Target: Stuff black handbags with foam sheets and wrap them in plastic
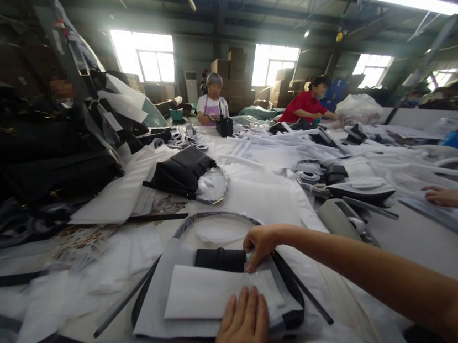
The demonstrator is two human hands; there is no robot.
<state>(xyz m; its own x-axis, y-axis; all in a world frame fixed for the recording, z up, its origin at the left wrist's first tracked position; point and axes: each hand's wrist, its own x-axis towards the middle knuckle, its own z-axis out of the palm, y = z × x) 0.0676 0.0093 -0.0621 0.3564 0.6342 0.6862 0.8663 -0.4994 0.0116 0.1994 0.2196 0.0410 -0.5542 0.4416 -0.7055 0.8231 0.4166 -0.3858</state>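
My left hand lies flat, fingers together, on a folded white foam sheet at the table's near edge. The sheet rests on a pale wrapped bag with a black strap looping round it. A black rolled part shows just beyond the sheet. My right hand reaches in from the right. Its fingers are pinched on a thin clear film at the sheet's far right corner, next to the black roll.
A black handbag lies mid-table beside stacked white sheets. Black bags are piled at the left. Another person's hand rests on the table at the right, and a grey device is nearby. Two people work at the far end.
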